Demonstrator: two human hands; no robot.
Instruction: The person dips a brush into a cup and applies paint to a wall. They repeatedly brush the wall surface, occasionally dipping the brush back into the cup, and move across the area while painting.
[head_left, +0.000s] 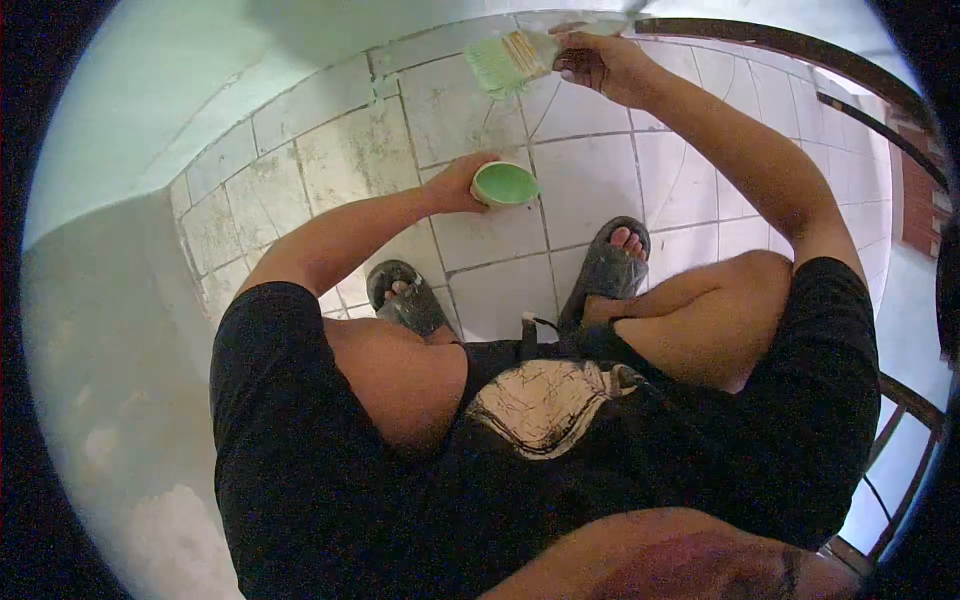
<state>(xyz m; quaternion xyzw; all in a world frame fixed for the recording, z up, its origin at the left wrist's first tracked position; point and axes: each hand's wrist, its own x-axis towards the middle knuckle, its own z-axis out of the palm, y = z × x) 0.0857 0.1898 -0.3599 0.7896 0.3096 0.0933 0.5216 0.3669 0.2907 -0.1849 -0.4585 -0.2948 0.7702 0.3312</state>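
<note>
My left hand point(463, 184) is wrapped round a small cup point(505, 184) with light green paint inside, held above the tiled floor between my feet. Up and to the right, my right hand point(597, 66) grips the handle of a wide paintbrush point(508, 62). Pale green paint coats the brush's bristles, which point left, close to the foot of the light green wall point(330, 45). The brush is well above the cup in this view, apart from it.
White floor tiles point(590, 180) with dirty patches spread around my sandalled feet point(606, 270). A grey, patchy wall point(110, 380) rises at the left. Dark curved metal bars point(780, 40) run along the right side, with reddish bricks point(915, 190) beyond them.
</note>
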